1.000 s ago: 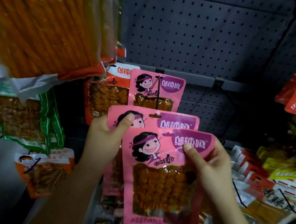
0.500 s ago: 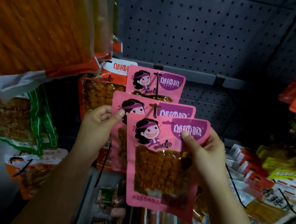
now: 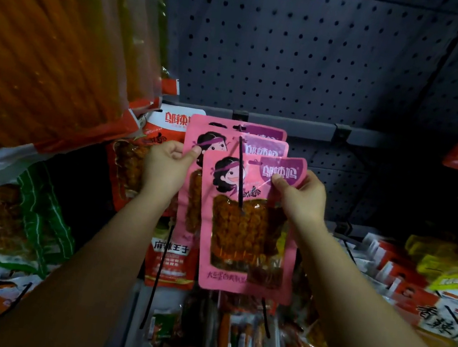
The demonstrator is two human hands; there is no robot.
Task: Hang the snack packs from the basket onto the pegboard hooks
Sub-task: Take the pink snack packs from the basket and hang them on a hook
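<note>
Both your hands pinch pink snack packs at the hook.

Your right hand (image 3: 301, 197) pinches the front pink plastic snack pack (image 3: 247, 223) at its top right corner. Your left hand (image 3: 168, 164) pinches the pink pack behind (image 3: 217, 145) at its left edge. A thin black hook rod (image 3: 240, 175) crosses the front pack, before the dark grey pegboard (image 3: 314, 52).

Glossy pink plastic snack pack (image 3: 247, 223) with a clear film window, light glinting on its smooth face. Thin black metal hook rod (image 3: 240, 175), smooth; matt dark grey perforated metal pegboard (image 3: 299, 53) behind. Shiny, crinkled clear film on the big orange stick packs (image 3: 51, 40).
</note>
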